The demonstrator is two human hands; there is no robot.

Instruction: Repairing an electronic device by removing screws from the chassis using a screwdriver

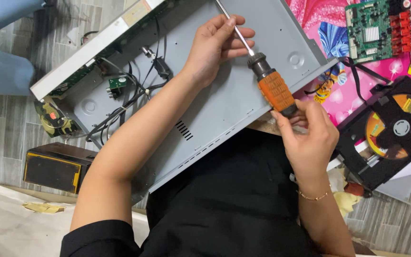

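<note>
While hands steady it, screwdriver (268, 81) spans left (213, 47) to right (305, 133).

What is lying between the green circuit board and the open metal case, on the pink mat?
In the head view, only bare pink mat separates the green circuit board from the metal case; nothing else lies there.

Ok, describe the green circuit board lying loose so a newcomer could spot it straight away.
Start at the big grey metal chassis across the lap, then look past its far right corner to the pink cartoon mat. On it lies the green circuit board. A row of red connectors along one edge sets it apart from the black disc drive below.
</note>
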